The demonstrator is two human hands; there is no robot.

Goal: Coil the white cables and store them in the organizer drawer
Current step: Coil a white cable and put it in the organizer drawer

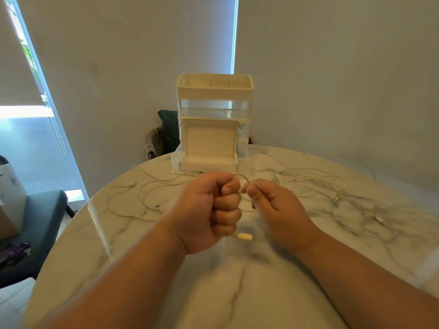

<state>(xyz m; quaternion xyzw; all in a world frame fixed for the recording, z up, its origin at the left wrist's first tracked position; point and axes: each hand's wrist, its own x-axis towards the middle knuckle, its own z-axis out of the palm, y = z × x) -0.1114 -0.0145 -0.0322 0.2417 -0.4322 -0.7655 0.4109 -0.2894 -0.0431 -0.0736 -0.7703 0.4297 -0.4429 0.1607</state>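
Note:
My left hand [211,210] is a closed fist gripping a white cable [242,176]; the cable's white plug [244,236] hangs out below the fist. A short loop of this cable arcs from the fist's top to my right hand [273,205], which pinches it between thumb and fingers. Both hands hover above the marble table [237,293], in front of the cream organizer [213,122]. Its bottom drawer [207,163] is pulled out, with a white box standing open in it. More white cables lie loose on the left [133,200] and right [316,184] of the table.
A dark green chair [35,224] stands left of the table, with a paper bag [11,195] beside it. Another chair with grey cloth [156,136] sits behind the organizer. Walls and a window blind close in behind.

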